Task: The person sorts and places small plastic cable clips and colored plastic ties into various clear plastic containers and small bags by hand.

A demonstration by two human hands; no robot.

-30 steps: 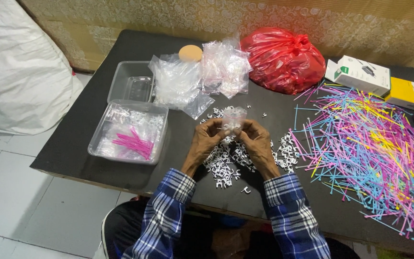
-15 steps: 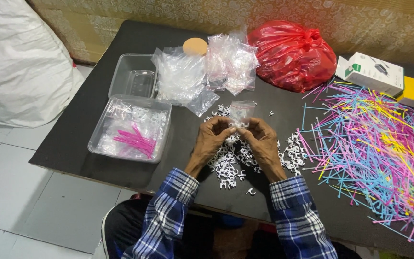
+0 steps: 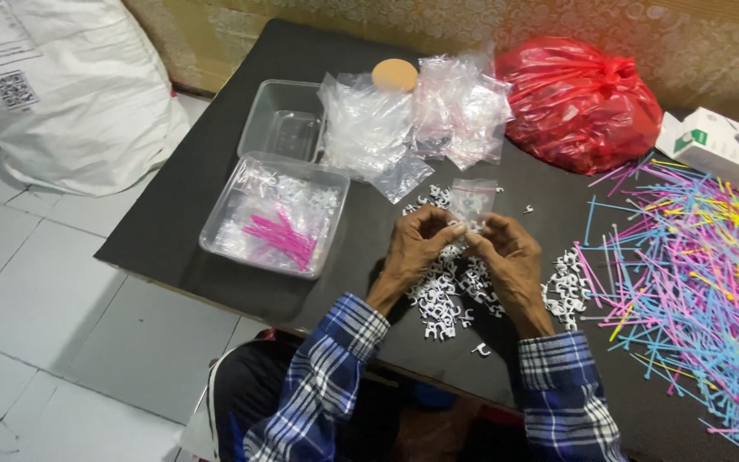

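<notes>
I am holding a small clear plastic bag (image 3: 472, 202) upright above the black table (image 3: 181, 214), both hands meeting at its lower edge. My left hand (image 3: 416, 248) is pinching the bag's bottom left corner with thumb and fingers; my right hand (image 3: 511, 261) is pinching the bottom right, fingers curled in. White plastic clips (image 3: 451, 295) are lying scattered on the table directly under and between my wrists. To my left a clear tray (image 3: 215, 239) is holding pink sticks (image 3: 282, 237) and some clips, with an empty clear tub (image 3: 282, 120) just behind it. Coloured sticks (image 3: 694, 274) are spreading across the table's right side. A red bag (image 3: 579, 103) is sitting at the far edge.
</notes>
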